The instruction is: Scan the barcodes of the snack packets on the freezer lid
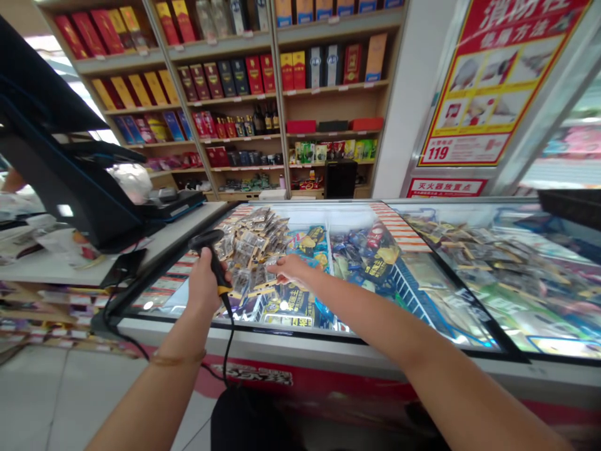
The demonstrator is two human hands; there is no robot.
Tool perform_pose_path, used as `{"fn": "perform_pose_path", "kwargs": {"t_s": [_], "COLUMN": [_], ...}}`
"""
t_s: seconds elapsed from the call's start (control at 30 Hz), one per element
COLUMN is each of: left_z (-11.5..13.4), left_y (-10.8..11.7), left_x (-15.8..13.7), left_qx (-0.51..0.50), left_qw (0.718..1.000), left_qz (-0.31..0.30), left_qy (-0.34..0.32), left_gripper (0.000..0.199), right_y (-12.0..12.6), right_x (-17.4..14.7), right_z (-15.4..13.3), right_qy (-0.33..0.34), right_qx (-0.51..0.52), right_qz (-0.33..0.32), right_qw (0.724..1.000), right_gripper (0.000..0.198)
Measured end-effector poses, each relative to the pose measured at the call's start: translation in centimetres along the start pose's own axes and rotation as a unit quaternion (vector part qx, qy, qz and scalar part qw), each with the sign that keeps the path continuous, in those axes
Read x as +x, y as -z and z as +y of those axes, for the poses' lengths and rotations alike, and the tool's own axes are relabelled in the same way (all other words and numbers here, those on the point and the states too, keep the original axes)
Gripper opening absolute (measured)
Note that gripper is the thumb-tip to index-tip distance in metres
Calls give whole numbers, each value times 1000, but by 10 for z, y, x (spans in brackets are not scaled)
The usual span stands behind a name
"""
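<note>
My left hand [203,282] is wrapped round a black handheld barcode scanner [213,257], its head over the pile's left side and its cable hanging down. A heap of small clear packets [253,238] with dark contents and tan edges lies on the glass top of a chest freezer [159,300]. At the heap's near right edge, my right hand [292,268] has its thumb and fingers pinched together on a small packet. The packet is mostly hidden by the fingers and blends into the heap.
To the left stands a counter with a black checkout terminal [61,144] and a dark phone-like slab [124,266]. More packets [483,250] lie on the freezer's right part. Behind are shelves [277,94] of boxed goods. The scanner cable [230,344] loops before the freezer.
</note>
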State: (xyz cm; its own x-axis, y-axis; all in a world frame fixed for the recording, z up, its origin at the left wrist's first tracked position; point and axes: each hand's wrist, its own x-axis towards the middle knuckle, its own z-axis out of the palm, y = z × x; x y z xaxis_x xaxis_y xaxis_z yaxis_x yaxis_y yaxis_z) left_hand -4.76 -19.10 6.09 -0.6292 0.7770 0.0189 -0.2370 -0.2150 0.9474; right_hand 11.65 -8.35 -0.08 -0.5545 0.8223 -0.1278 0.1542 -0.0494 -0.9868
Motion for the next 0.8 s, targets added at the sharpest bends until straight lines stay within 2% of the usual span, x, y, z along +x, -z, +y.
{"fn": "perform_pose_path", "kwargs": {"t_s": [0.1,0.17,0.4,0.5,0.57,0.67,0.73,0.8], "left_z": [-3,-6,-17,-20,-21,-27,-35,-45], "left_y": [-3,-8,-36,-46,-52,-66,-82,-104], "left_x": [2,2,-4,-8,-11,-16,-21,-30], "left_qx": [9,10,19,26,26,16,5,0], "left_qw": [1000,1000,999,999,999,999,998,994], "left_qz": [0,-6,-21,-27,-29,-45,-69,-101], "left_qy": [-6,-13,-19,-20,-18,-6,9,28], "left_gripper": [35,36,37,37,35,33,35,38], "right_y": [-1,0,2,16,41,101,153,206], "right_x": [-1,-3,2,0,-6,-26,-46,-72], "right_z": [-5,-8,2,9,14,25,32,40], "right_qy": [-46,-44,19,35,33,39,53,47], "right_qx": [-9,-27,-161,-194,-181,-181,-238,-319], "right_qz": [57,67,50,80,109,168,230,293], "right_qw": [997,996,985,977,977,968,942,900], "right_gripper": [44,45,54,56,51,41,33,22]}}
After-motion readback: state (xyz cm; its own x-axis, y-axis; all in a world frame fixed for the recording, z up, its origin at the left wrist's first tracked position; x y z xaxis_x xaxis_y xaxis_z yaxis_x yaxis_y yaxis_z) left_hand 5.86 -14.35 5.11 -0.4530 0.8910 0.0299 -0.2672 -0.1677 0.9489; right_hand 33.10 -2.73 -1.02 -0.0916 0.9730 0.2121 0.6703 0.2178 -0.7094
